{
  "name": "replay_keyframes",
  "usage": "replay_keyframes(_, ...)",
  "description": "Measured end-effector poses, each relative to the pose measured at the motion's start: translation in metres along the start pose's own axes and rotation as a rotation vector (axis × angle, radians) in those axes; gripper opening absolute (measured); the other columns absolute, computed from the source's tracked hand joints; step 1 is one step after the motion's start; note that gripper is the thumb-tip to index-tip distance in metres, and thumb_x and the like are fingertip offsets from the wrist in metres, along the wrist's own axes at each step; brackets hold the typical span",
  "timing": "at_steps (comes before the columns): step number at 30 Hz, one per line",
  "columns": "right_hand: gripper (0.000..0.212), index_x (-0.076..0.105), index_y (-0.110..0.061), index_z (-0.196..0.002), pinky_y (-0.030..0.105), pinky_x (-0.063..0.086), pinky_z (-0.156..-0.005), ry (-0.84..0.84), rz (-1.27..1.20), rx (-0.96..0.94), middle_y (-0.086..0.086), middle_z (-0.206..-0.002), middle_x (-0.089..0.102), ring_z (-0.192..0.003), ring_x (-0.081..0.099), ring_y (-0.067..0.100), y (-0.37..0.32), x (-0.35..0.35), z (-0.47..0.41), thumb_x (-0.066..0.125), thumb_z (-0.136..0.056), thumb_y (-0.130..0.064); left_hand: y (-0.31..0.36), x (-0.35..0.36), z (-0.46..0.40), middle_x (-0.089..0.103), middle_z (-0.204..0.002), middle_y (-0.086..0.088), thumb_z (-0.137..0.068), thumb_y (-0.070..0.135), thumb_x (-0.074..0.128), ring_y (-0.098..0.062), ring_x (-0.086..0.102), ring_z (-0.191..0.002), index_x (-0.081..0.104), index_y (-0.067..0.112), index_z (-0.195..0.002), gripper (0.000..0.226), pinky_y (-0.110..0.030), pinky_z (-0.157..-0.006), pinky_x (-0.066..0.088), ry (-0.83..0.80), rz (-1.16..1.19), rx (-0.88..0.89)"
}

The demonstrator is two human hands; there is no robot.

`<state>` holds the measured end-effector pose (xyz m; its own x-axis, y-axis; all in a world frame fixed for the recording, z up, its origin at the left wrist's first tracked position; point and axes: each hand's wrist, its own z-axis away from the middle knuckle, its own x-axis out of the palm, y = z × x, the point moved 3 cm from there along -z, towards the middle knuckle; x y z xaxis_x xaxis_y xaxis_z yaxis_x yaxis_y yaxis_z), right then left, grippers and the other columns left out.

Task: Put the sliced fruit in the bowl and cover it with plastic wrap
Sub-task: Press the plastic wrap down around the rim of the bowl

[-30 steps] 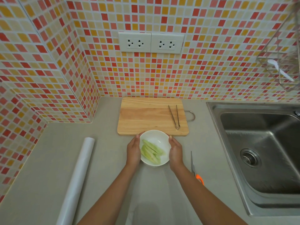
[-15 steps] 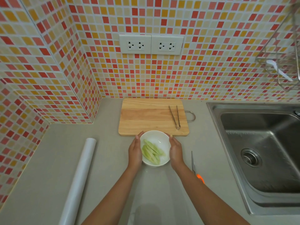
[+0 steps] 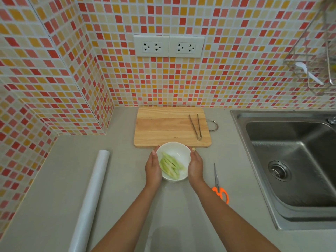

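Observation:
A white bowl (image 3: 173, 150) stands on the grey counter just in front of the cutting board. Several pale green fruit slices (image 3: 171, 166) lie inside it. My left hand (image 3: 153, 168) cups the bowl's left side and my right hand (image 3: 196, 166) cups its right side, fingers pointing away from me. A faint clear sheet of plastic wrap (image 3: 163, 215) shows on the counter between my forearms; whether it reaches over the bowl I cannot tell. The white roll of plastic wrap (image 3: 91, 197) lies to the left.
A wooden cutting board (image 3: 163, 128) with metal tongs (image 3: 196, 127) on it sits behind the bowl. Orange-handled scissors (image 3: 220, 190) lie right of my right arm. A steel sink (image 3: 294, 160) fills the right side. A wire rack (image 3: 312, 70) hangs on the tiled wall.
Both hands stay against the bowl's sides with hardly any movement. The view has shifted slightly, and the scissors' orange handle shows more.

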<state>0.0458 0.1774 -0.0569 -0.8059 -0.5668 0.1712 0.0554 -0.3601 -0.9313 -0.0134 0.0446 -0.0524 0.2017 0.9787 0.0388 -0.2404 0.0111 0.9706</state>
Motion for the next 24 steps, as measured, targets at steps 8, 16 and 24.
replay_keyframes(8, 0.036, 0.061, -0.006, -0.125, 0.038, 0.041, -0.105, -0.059, 0.059, 0.011, 0.011, -0.121, 0.064, -0.115, 0.057, 0.024, -0.003, -0.004, 0.002, 0.034, -0.101, -0.012, 0.001, -0.005, -0.002, 0.064, -0.126, 0.000, -0.105, 0.037, 0.028, -0.014, 0.058, -0.118, 0.059, 0.019, -0.130, 0.044, -0.028, -0.101, 0.045, -0.053, -0.052, 0.005)
replay_keyframes(16, 0.035, 0.063, -0.004, -0.121, 0.032, 0.044, -0.097, -0.101, 0.095, 0.016, 0.010, -0.117, 0.066, -0.108, 0.059, 0.021, -0.012, -0.008, 0.010, 0.035, -0.101, -0.012, 0.006, -0.011, 0.004, 0.065, -0.124, -0.001, -0.106, 0.034, 0.028, -0.015, 0.059, -0.117, 0.060, 0.016, -0.131, 0.044, -0.030, -0.101, 0.046, -0.106, -0.086, 0.014)
replay_keyframes(24, 0.033, 0.073, -0.009, -0.100, 0.030, 0.050, -0.077, -0.121, 0.091, 0.045, 0.007, -0.099, 0.073, -0.091, 0.066, 0.020, -0.020, -0.013, 0.012, 0.043, -0.098, -0.021, 0.014, -0.015, 0.010, 0.068, -0.120, 0.000, -0.106, 0.035, 0.028, -0.014, 0.061, -0.115, 0.064, 0.017, -0.125, 0.045, -0.027, -0.096, 0.049, -0.135, -0.086, 0.010)
